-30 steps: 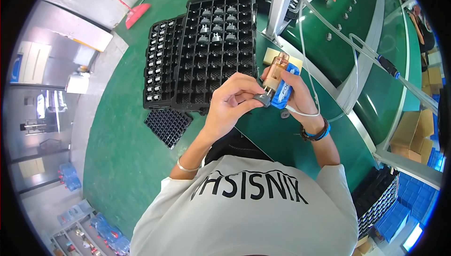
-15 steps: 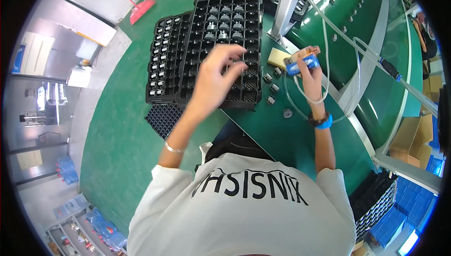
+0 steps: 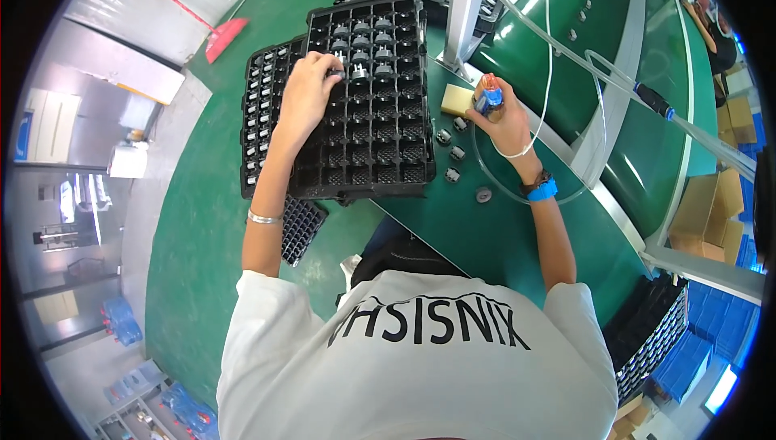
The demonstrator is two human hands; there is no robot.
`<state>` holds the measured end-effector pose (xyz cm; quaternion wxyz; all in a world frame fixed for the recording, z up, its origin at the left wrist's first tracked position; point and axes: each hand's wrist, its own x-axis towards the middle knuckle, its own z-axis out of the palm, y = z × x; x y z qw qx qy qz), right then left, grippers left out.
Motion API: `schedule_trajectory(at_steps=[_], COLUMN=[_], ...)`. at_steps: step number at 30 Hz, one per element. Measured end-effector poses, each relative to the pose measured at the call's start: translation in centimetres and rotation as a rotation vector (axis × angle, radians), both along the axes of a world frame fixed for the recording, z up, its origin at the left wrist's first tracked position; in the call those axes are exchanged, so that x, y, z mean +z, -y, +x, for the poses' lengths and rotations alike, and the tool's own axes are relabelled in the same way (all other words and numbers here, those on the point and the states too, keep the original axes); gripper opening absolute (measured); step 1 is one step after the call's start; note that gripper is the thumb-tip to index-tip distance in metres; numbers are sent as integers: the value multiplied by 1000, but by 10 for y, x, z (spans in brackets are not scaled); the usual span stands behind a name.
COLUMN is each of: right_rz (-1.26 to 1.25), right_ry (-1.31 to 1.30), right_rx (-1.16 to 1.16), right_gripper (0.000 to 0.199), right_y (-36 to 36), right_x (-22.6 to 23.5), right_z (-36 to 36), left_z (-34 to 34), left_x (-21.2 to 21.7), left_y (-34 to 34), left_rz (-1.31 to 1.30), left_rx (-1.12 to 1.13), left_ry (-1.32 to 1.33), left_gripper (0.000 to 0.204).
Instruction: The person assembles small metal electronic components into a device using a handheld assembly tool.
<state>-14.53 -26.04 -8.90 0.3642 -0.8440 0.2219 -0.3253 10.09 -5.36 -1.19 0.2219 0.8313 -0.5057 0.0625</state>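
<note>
My left hand [image 3: 307, 94] is over the left side of a black compartment tray [image 3: 368, 180]. Its thumb and fingertips are pinched round a small dark part [image 3: 335, 73], mostly covered by the fingers. Beside them, several dark grey round parts with metal prongs [image 3: 360, 71] stand in the tray's upper pockets. My right hand [image 3: 508, 123] is closed round a blue-and-orange handheld tool [image 3: 488, 99], held above the green bench. A thin pale tube passes by that wrist. Close by are a yellow block [image 3: 457, 101] and several small metallic parts [image 3: 453, 174].
Left of the tray, a second black tray [image 3: 263, 109] holds rows of small whitish pieces. A white post [image 3: 466, 12] rises behind the yellow block, with hoses slanting right. The green conveyor [image 3: 610, 60] carries small parts. Cardboard boxes [image 3: 703, 214] stand at far right.
My left hand has moved left and up over the tray and closed its fingers round a part. My right hand has shifted left, turning the tool more upright. The whole view has shifted slightly.
</note>
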Motion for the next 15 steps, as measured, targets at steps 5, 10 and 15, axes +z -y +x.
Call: schedule_trajectory(at_steps=[5,10,15], right_rz=[-22,-74,-87], right_ry=[-22,-94,-36], right_rx=[20,-23,-74], right_gripper=[70,70,52], right_y=[0,-2,1], right_x=[3,6,-6], right_z=[1,3,8], left_z=[-15,-49,-74], left_x=[21,38,31], left_y=[-12,-31,-46], left_rz=[-266,-416,-506], left_rx=[3,-78,-168], left_ry=[-554,-1046,-1407], left_gripper=[15,16,21])
